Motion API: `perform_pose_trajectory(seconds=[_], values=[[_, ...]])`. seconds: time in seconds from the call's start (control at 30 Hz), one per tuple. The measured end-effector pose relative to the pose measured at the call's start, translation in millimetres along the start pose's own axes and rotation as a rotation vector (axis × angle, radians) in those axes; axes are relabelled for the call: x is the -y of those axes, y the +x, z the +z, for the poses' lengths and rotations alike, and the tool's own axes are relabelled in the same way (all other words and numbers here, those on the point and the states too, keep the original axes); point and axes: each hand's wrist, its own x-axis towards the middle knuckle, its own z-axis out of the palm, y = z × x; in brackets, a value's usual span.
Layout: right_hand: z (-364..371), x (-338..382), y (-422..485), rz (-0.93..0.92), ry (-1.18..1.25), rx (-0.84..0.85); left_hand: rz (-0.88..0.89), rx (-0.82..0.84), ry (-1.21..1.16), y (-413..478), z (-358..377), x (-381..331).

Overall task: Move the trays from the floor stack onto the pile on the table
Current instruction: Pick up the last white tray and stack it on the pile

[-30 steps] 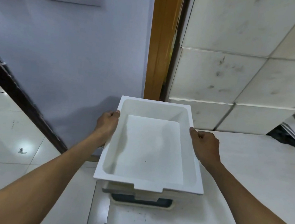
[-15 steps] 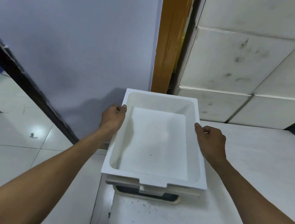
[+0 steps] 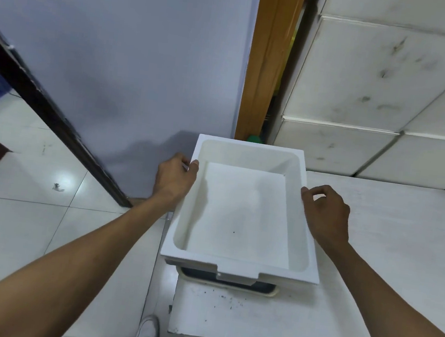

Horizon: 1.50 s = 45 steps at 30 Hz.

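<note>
A white tray (image 3: 240, 215) sits on top of the pile (image 3: 227, 281) at the left end of the white table (image 3: 374, 243). Under it I see the edge of another white tray and a dark tray with a cream rim. My left hand (image 3: 175, 179) holds the tray's left rim, thumb hooked over the edge. My right hand (image 3: 325, 209) is beside the right rim with fingers loosely curled and lifted, only the thumb tip touching the edge. The floor stack is out of view.
Large white blocks (image 3: 365, 88) are stacked against the back of the table. A wooden door frame (image 3: 268, 62) and a lilac wall (image 3: 117, 57) stand behind the pile. Tiled floor (image 3: 41, 216) lies to the left, and my shoes (image 3: 147, 335) are at the table's front edge.
The tray has come down onto the pile. My right hand has loosened its hold on the right rim, while my left hand keeps its grip.
</note>
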Motion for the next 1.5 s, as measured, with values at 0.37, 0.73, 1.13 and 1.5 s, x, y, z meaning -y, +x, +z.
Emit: perform_pose_trajectory(seconds=[0.37, 0.73, 1.13, 1.5], values=[[12, -14, -2, -0.007, 0.081, -0.042, -0.043, -0.034, -0.034, -3, 14, 7], [22, -22, -2, -0.034, 0.112, -0.045, 0.016, -0.088, 0.012, -5, 24, 14], [28, -31, 6, 0.041, 0.092, 0.021, -0.132, -0.013, 0.022, -3, 25, 18], [26, -25, 4, -0.035, -0.039, -0.025, -0.062, -0.079, 0.1, -10, 21, 13]])
